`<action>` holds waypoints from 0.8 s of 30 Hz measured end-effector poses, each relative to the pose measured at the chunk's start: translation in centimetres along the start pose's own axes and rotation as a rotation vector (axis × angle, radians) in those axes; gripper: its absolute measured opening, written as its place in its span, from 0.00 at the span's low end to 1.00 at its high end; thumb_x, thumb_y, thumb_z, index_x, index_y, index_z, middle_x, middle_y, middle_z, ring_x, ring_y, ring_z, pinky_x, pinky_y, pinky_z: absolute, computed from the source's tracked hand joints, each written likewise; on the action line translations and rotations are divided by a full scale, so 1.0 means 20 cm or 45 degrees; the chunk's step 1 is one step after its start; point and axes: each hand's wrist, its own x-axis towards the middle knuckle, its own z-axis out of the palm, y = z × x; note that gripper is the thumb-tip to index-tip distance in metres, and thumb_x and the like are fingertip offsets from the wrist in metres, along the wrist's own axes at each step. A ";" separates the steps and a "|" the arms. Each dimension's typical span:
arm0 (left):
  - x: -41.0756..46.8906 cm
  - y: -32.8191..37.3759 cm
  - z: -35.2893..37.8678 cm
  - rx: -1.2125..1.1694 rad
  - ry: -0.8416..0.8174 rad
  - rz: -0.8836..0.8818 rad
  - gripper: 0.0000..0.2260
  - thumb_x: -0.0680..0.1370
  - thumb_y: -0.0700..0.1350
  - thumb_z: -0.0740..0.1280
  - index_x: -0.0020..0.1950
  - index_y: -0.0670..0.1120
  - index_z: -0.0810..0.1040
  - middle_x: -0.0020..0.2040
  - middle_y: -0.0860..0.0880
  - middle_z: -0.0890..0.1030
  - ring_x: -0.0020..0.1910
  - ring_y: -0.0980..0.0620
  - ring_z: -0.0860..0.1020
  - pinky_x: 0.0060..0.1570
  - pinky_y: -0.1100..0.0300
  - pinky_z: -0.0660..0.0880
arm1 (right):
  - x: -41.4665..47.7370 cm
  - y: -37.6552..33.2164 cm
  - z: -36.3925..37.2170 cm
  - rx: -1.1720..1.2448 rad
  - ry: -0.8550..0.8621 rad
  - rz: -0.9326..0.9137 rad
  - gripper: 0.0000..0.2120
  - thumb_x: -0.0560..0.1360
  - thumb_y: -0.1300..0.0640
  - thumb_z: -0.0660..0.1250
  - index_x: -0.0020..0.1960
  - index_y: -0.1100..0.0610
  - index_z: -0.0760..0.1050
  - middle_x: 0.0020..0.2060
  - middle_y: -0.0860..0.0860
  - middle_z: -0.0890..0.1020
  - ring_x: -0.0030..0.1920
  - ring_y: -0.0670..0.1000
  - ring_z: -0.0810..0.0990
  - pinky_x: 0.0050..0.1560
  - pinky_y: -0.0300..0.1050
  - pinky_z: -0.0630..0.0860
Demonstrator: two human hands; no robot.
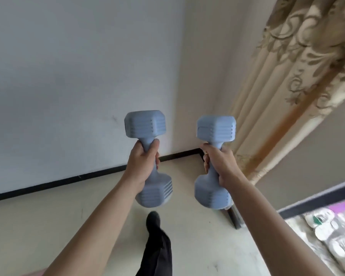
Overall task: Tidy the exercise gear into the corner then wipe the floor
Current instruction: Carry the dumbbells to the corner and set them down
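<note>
Head view shows two blue dumbbells, one per hand, both aloft above the floor (88,206), short of the room corner (198,150). Left grip (142,162) wraps tight round the left dumbbell (144,124) handle; right grip (217,164) likewise round the right dumbbell (216,128). Better to crouch and set them down softly, side by side against the skirting (68,181)
</note>
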 end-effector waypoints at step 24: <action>2.15 -1.25 0.44 0.247 0.222 -0.750 0.11 0.80 0.50 0.64 0.49 0.41 0.71 0.36 0.47 0.74 0.34 0.52 0.74 0.35 0.59 0.72 | 2.38 0.86 0.52 -0.245 -0.148 0.746 0.08 0.73 0.55 0.72 0.40 0.56 0.74 0.27 0.52 0.75 0.26 0.49 0.71 0.33 0.46 0.70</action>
